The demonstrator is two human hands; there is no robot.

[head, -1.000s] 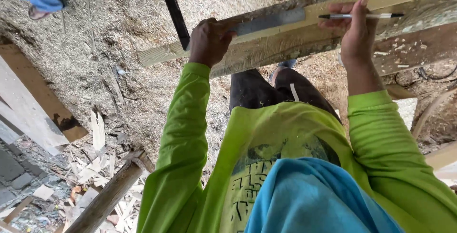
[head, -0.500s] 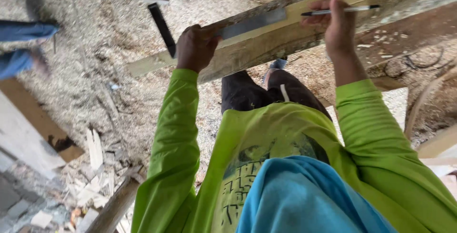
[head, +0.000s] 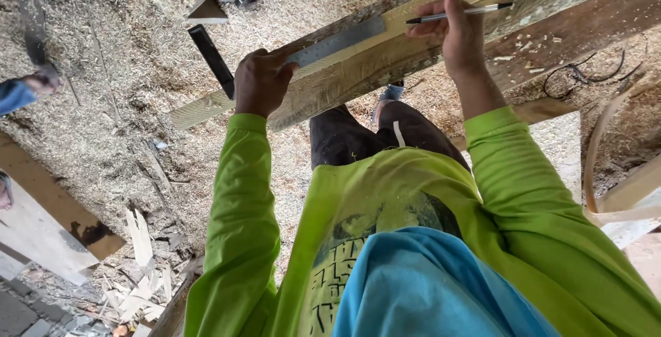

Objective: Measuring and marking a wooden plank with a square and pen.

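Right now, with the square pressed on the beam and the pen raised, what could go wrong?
The left hand pins the steel square only near its corner, so the blade may pivot on the rough beam and skew the line. The right hand holds the pen off the wood, and shavings there could break the mark.

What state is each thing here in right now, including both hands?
Left hand: pressed down on the metal ruler, holding it flat.
Right hand: gripping the pen.
Metal ruler: lying flat along the wooden beam.
Pen: held level above the beam, tip by the ruler's end.
Wooden beam: lying across, rough, dusted with shavings.
Black square: lying loose in the sawdust.
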